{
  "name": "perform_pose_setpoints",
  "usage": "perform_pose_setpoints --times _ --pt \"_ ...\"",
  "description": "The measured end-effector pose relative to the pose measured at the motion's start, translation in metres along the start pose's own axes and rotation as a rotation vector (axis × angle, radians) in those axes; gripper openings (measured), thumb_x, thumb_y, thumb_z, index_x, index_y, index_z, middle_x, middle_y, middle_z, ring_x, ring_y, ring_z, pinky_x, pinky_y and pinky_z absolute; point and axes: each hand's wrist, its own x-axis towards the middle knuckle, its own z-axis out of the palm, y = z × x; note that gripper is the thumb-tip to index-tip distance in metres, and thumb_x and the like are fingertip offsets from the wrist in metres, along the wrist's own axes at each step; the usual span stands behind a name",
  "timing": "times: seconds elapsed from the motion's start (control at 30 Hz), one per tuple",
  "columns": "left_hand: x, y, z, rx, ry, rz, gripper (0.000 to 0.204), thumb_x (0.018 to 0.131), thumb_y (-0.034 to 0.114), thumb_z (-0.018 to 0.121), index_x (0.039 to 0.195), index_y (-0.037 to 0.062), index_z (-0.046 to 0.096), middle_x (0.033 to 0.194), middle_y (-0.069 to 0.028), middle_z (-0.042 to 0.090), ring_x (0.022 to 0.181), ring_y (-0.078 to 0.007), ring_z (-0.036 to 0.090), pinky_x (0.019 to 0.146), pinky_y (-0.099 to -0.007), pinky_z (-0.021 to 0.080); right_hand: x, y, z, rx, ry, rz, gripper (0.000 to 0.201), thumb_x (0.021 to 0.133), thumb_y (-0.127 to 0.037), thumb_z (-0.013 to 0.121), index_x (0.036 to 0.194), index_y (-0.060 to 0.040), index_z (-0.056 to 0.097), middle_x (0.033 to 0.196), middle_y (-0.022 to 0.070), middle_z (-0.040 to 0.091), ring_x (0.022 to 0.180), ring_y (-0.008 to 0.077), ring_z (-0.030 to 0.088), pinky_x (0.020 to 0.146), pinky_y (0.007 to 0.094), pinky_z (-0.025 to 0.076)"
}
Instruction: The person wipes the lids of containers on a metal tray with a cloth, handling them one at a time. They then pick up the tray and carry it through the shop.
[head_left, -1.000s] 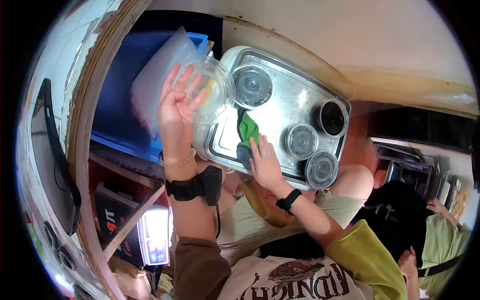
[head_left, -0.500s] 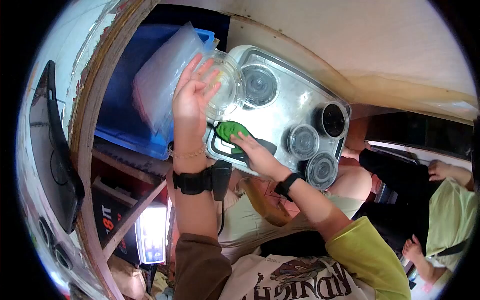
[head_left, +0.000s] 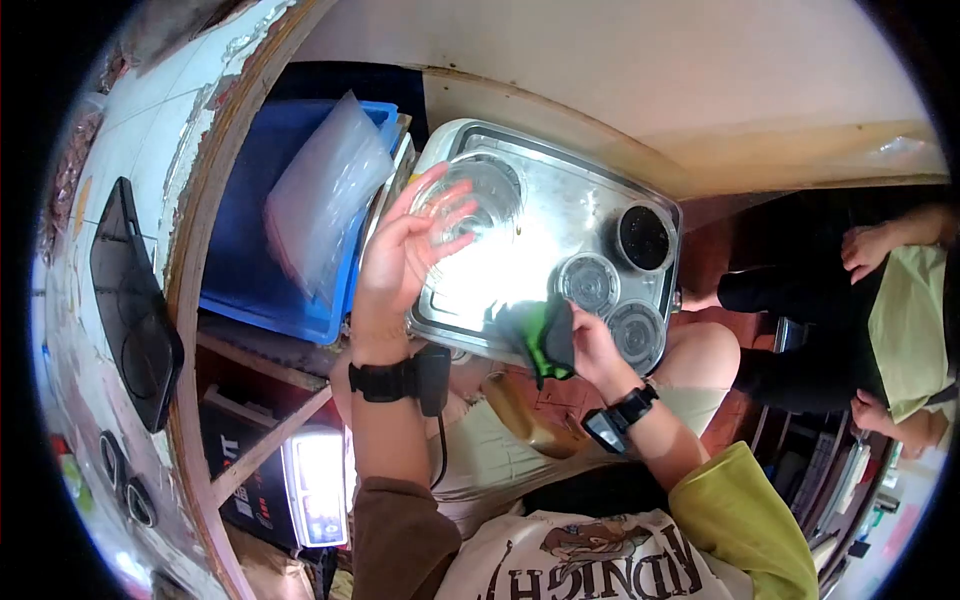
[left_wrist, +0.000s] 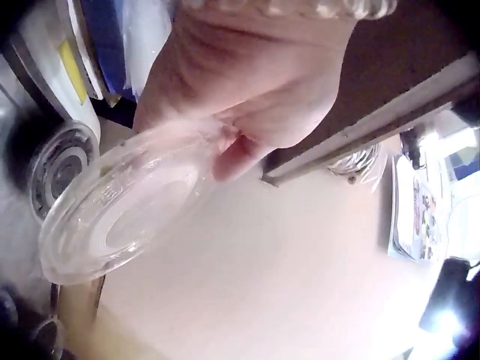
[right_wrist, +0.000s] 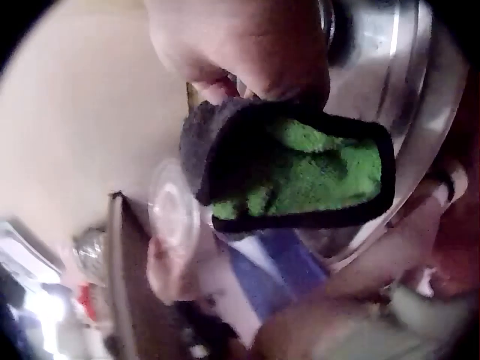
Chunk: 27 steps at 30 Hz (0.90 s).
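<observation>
In the head view my left hand (head_left: pixel 392 268) holds a clear round plastic lid (head_left: pixel 446 205) over the tray's left part, overlapping a covered round tub there. The left wrist view has the lid (left_wrist: pixel 139 206) tilted, its edge pinched by my left hand (left_wrist: pixel 247 86). My right hand (head_left: pixel 596 352) grips a green and dark grey cloth (head_left: pixel 547 338) above the tray's near edge. Seen from the right wrist, the cloth (right_wrist: pixel 315 169) hangs folded from my right hand (right_wrist: pixel 247 45), its green side framed by a dark border.
On the metal tray (head_left: pixel 560 160) stand two lidded tubs (head_left: pixel 588 284) and a dark-filled tub (head_left: pixel 645 238). Left of it, a blue crate (head_left: pixel 240 240) holds clear plastic bags (head_left: pixel 325 195). Another person (head_left: pixel 908 330) is at the right; a wall rises behind the tray.
My right hand has lifted the cloth off the tray and moved it right, where it had lain under the fingers. My left hand still holds the lid, now lower in the head view.
</observation>
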Motion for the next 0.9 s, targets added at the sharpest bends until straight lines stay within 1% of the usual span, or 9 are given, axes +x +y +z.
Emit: perform_pose_setpoints --times 0.07,0.27,0.4,0.47,0.57,0.63,0.73,0.77,0.9 --pt "-0.008 -0.004 0.014 -0.002 0.015 0.015 0.064 0.082 0.007 0.042 0.144 0.0014 0.027 0.142 -0.0260 0.036 0.128 -0.0365 0.043 0.101 -0.0491 0.041 -0.008 -0.015 -0.020 0.112 -0.206 0.033 0.046 0.078 -0.009 0.042 0.122 -0.0005 0.051 0.114 0.0133 0.060 0.102 0.0241 0.059 0.089 0.0336 0.049" --pt "-0.060 -0.015 0.071 0.000 0.116 0.122 0.058 0.091 0.018 0.043 0.145 0.0061 0.025 0.144 -0.0239 0.036 0.131 -0.0347 0.038 0.103 -0.0494 0.036 -0.084 -0.042 0.079 0.315 -0.251 -0.204 0.051 0.082 -0.013 0.047 0.131 -0.0003 0.045 0.124 0.0165 0.055 0.114 0.0255 0.055 0.097 0.0373 0.045" --pt "-0.089 -0.048 0.096 -0.011 0.214 0.203 0.060 0.095 0.029 0.043 0.147 0.0100 0.020 0.144 -0.0242 0.035 0.130 -0.0351 0.039 0.103 -0.0496 0.036 -0.093 -0.032 0.104 -0.522 -0.175 -0.611 0.061 0.077 -0.003 0.069 0.133 -0.0025 0.044 0.123 0.0120 0.053 0.115 0.0175 0.051 0.098 0.0328 0.041" --pt "-0.097 -0.069 0.086 -0.088 0.093 0.226 0.061 0.095 0.030 0.043 0.147 0.0095 0.018 0.142 -0.0213 0.039 0.130 -0.0315 0.040 0.104 -0.0464 0.036 -0.080 -0.017 0.114 -0.932 -0.102 -0.910 0.050 0.077 -0.003 0.069 0.124 -0.0038 0.050 0.118 0.0096 0.056 0.111 0.0179 0.053 0.095 0.0314 0.042" --pt "-0.111 -0.090 0.076 -0.380 0.053 0.145 0.061 0.097 0.039 0.040 0.147 0.0066 0.022 0.133 -0.0133 0.049 0.122 -0.0230 0.048 0.102 -0.0385 0.038 -0.066 0.006 0.119 -1.021 -0.286 -0.883 0.044 0.075 -0.006 0.071 0.117 -0.0030 0.057 0.117 0.0131 0.059 0.109 0.0260 0.054 0.096 0.0344 0.041" --pt "-0.116 -0.102 0.068 -0.623 0.122 0.120 0.061 0.099 0.044 0.033 0.146 0.0068 0.025 0.139 -0.0154 0.042 0.127 -0.0271 0.042 0.108 -0.0423 0.030 -0.056 0.015 0.110 -1.410 -0.407 -1.143 0.050 0.070 -0.009 0.073 0.118 -0.0072 0.059 0.119 0.0084 0.061 0.109 0.0312 0.053 0.097 0.0390 0.041" --pt "-0.117 -0.116 0.050 -0.635 -0.309 0.152 0.060 0.099 0.046 0.031 0.144 0.0063 0.032 0.143 -0.0173 0.038 0.131 -0.0280 0.038 0.111 -0.0423 0.026 -0.057 0.038 0.103 -1.513 -0.450 -1.104 0.056 0.076 -0.020 0.067 0.129 -0.0114 0.053 0.139 0.0194 0.043 0.131 0.0382 0.036 0.108 0.0471 0.028" --pt "-0.118 -0.123 0.032 -0.636 -0.320 0.136 0.060 0.099 0.046 0.031 0.144 0.0063 0.032 0.143 -0.0173 0.038 0.131 -0.0280 0.038 0.111 -0.0423 0.026 -0.059 0.043 0.102 -1.513 -0.430 -1.111 0.056 0.076 -0.020 0.067 0.129 -0.0114 0.053 0.139 0.0194 0.043 0.131 0.0382 0.036 0.108 0.0471 0.028" --pt "-0.114 -0.125 0.022 -0.776 -0.032 -0.012 0.059 0.099 0.046 0.032 0.144 0.0075 0.033 0.149 -0.0164 0.030 0.137 -0.0317 0.028 0.112 -0.0459 0.021 -0.064 0.052 0.100 -1.619 -0.276 -1.093 0.069 0.078 -0.017 0.064 0.139 -0.0048 0.035 0.146 0.0256 0.029 0.135 0.0427 0.029 0.110 0.0498 0.023"
